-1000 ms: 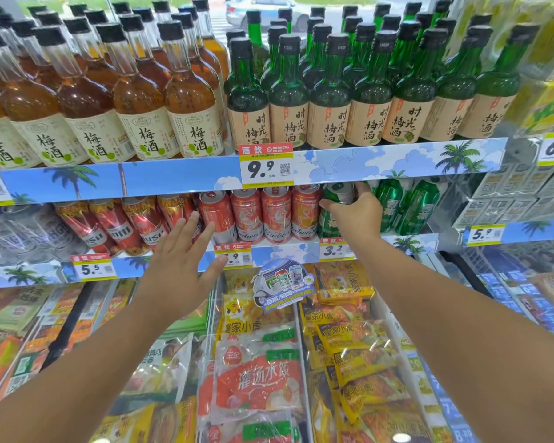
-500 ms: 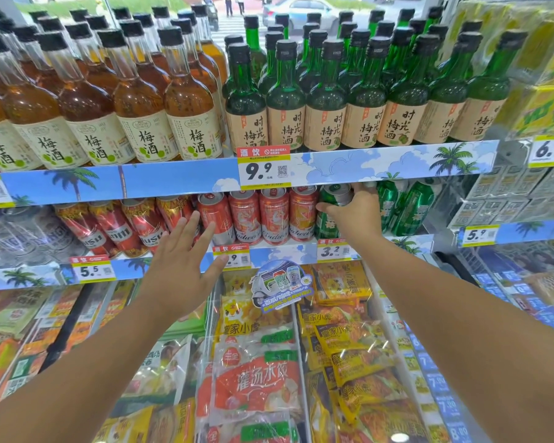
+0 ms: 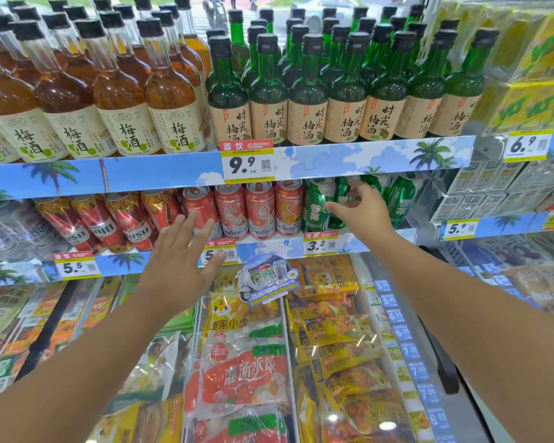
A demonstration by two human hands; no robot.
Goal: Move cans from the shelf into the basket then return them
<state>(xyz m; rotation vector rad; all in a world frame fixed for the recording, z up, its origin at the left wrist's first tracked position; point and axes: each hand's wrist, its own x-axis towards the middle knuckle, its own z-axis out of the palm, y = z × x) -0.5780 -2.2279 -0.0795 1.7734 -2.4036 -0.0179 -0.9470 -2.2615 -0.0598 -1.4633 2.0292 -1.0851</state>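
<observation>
On the middle shelf stands a row of red cans, and to their right several green cans. My right hand hovers in front of the green cans with its fingers spread; it holds nothing, and its thumb is close to the leftmost green can. My left hand is open, palm toward the shelf. Its fingertips reach the leftmost upright red can just above the price rail. No basket is in view.
The upper shelf carries amber bottles and green bottles, low above the cans. Tilted red cans lie at the left and shrink-wrapped packs at the right. An open freezer of packaged food sits under my arms.
My right hand has let go of the green can it was gripping and opened, leaving the can on the shelf. My left hand has risen to the red cans.
</observation>
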